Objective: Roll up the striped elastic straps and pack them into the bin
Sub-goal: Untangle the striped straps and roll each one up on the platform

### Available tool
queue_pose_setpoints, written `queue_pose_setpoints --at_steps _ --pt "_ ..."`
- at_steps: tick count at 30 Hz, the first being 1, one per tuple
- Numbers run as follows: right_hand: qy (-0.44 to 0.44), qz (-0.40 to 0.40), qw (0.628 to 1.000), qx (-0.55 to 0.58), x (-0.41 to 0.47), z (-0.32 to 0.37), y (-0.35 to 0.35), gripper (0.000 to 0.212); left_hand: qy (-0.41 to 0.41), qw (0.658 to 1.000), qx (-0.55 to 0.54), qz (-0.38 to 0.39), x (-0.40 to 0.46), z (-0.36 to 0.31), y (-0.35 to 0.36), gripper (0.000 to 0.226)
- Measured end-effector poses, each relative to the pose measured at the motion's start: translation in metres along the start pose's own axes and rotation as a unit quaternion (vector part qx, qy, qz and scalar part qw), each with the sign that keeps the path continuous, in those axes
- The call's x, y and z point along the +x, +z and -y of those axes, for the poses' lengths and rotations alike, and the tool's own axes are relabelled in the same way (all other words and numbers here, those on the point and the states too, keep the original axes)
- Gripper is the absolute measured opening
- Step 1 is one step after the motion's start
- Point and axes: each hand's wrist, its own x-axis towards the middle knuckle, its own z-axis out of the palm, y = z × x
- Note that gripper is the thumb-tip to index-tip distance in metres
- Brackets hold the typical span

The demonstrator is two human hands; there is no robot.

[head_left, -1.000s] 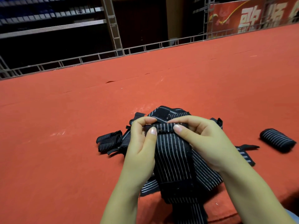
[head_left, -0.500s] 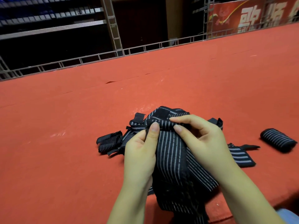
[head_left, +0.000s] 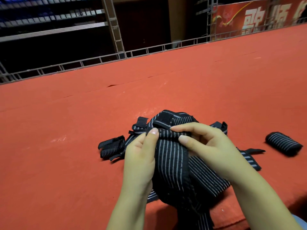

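Note:
A black strap with thin white stripes (head_left: 172,156) runs from the table's near edge up to a small roll at its far end. My left hand (head_left: 141,156) pinches the left side of that roll with thumb on top. My right hand (head_left: 206,146) pinches its right side, fingers curled over it. Beneath lies a heap of loose striped straps (head_left: 172,118). One finished roll (head_left: 283,144) lies on the table to the right. No bin is in view.
The work surface is a red felt-covered table (head_left: 66,163). Small rolled or folded strap pieces (head_left: 111,146) lie left of the heap. A metal lattice rail (head_left: 99,59) lines the far edge, with dark shelving and a red banner (head_left: 249,19) behind.
Both hands have kept turning the strap's far end; the roll has shifted slightly away and grown a little, drawing the strap's hanging tail up over the near edge.

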Motion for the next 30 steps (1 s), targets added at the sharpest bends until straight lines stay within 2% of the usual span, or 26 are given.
queue_pose_setpoints --at_steps 3,5,11,16,20,23,27,30 --pt "0.056 0.01 0.992 0.109 -0.001 0.003 0.0 0.021 0.03 0.999 0.018 0.019 0.001 0.004 -0.002 0.028" --pt "0.071 0.015 0.992 0.099 0.0 0.001 0.002 0.027 0.047 0.997 0.045 0.029 0.002 0.009 -0.002 0.023" --pt "0.052 -0.002 0.993 0.11 0.003 -0.002 0.0 0.018 0.083 0.987 0.128 0.057 0.0 0.017 -0.003 0.035" --pt "-0.016 -0.044 0.996 0.07 0.001 -0.001 -0.002 0.013 0.083 0.988 0.122 0.055 -0.002 0.015 0.001 0.021" --pt "-0.054 -0.11 0.991 0.043 0.002 -0.001 0.0 0.012 0.027 0.997 0.049 0.044 -0.003 0.015 0.009 0.034" --pt "-0.065 -0.152 0.986 0.016 0.002 -0.002 0.0 0.012 0.005 0.999 0.037 0.04 -0.005 0.017 0.014 0.036" --pt "-0.08 -0.149 0.984 -0.056 0.001 -0.005 -0.002 0.014 0.022 0.999 0.043 0.015 -0.005 0.018 0.015 0.029" --pt "-0.093 -0.129 0.982 -0.102 -0.001 -0.006 -0.003 0.025 0.023 0.999 0.031 -0.007 -0.004 0.017 0.015 0.032"
